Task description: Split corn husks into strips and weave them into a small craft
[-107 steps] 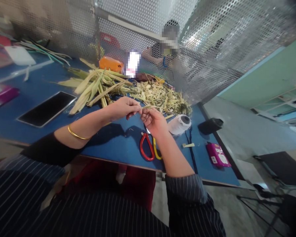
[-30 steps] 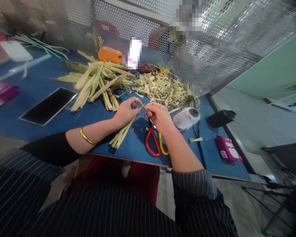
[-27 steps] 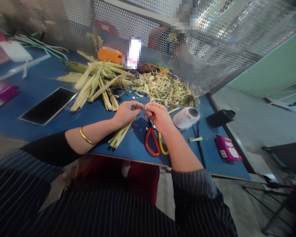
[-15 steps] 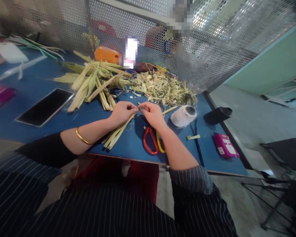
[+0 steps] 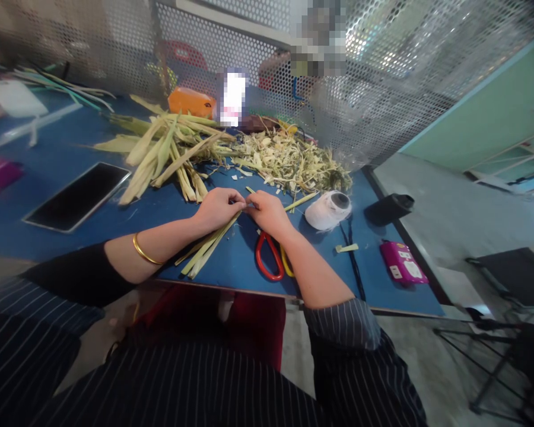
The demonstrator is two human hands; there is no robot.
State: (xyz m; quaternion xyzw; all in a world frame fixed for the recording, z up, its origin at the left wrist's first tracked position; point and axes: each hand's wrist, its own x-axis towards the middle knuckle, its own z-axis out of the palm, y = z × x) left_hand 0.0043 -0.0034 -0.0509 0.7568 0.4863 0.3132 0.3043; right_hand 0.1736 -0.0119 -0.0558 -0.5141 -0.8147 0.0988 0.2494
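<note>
Leaf strips (image 5: 210,248) in left hand (image 5: 218,209), right hand (image 5: 270,213) opposite, fingers (image 5: 237,205) close together.

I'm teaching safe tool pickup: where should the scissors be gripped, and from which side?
Probably by the red handle loop, coming from the near edge of the table: the loop points that way, while the right hand hides the blades.

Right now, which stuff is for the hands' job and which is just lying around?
Likely the job: pale strips at the left hand and right hand; scissors; white spool; leaf pile.

Likely just lying about: dark phone; purple packet on the right; black cylinder.
</note>
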